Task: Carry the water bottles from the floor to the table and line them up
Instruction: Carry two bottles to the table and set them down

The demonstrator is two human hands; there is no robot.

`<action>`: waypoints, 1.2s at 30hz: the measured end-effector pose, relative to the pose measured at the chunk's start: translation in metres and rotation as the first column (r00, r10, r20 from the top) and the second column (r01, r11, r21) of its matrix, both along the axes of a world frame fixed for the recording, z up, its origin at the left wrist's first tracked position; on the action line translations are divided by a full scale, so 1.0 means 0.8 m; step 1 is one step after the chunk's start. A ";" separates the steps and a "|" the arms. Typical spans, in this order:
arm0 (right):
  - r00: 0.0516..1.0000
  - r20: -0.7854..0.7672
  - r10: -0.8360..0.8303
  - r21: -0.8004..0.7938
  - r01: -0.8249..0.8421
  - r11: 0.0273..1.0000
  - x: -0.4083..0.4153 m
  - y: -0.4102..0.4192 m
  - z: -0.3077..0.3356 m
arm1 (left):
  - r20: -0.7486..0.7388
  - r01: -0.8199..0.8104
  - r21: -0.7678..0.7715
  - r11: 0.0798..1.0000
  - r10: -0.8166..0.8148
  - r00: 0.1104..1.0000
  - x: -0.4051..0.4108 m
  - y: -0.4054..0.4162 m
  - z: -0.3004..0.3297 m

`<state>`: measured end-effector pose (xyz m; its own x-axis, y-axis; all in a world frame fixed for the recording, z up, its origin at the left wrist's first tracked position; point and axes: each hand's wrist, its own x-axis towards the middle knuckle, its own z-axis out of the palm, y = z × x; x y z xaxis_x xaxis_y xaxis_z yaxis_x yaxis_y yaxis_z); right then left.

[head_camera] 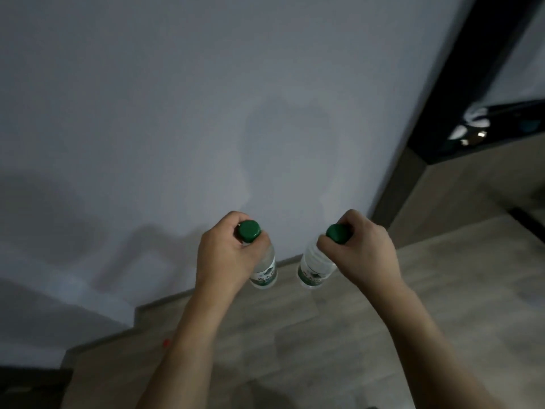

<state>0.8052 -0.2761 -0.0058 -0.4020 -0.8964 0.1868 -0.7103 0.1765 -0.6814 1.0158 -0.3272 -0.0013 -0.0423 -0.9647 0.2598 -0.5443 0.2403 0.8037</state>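
I see two clear water bottles with green caps and green-and-white labels, both held upright above the wooden floor. My left hand (224, 255) grips the left water bottle (265, 274) around its neck, just under the cap. My right hand (362, 249) grips the right water bottle (314, 271) the same way at its neck. The two bottles hang side by side, a small gap between them, in front of a white wall. No table is in view.
A white wall (206, 113) fills the upper view, meeting the wooden floor (295, 335) along a stepped baseboard. A dark door frame (460, 93) runs up the right side. A small red speck (166, 343) lies on the floor at the lower left.
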 end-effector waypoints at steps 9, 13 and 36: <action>0.968 -0.007 -0.252 -0.032 0.252 0.967 -0.244 0.096 0.007 | 0.036 0.284 -0.054 0.957 -0.283 0.959 -0.266 0.016 0.009; 0.938 -0.021 -0.345 -0.059 0.344 0.937 -0.343 0.150 0.009 | 0.040 0.378 -0.070 0.923 -0.376 0.926 -0.386 0.046 0.010; 0.527 0.059 -0.848 -0.123 0.847 0.518 -0.769 0.362 0.016 | -0.013 0.802 -0.065 0.593 -0.804 0.594 -0.931 0.176 0.030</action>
<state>0.1903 0.0136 0.0071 -0.9570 -0.1018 0.2715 -0.2750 0.6154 -0.7387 0.2707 -0.1861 0.0224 -0.7835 -0.5310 0.3226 -0.0821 0.6031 0.7934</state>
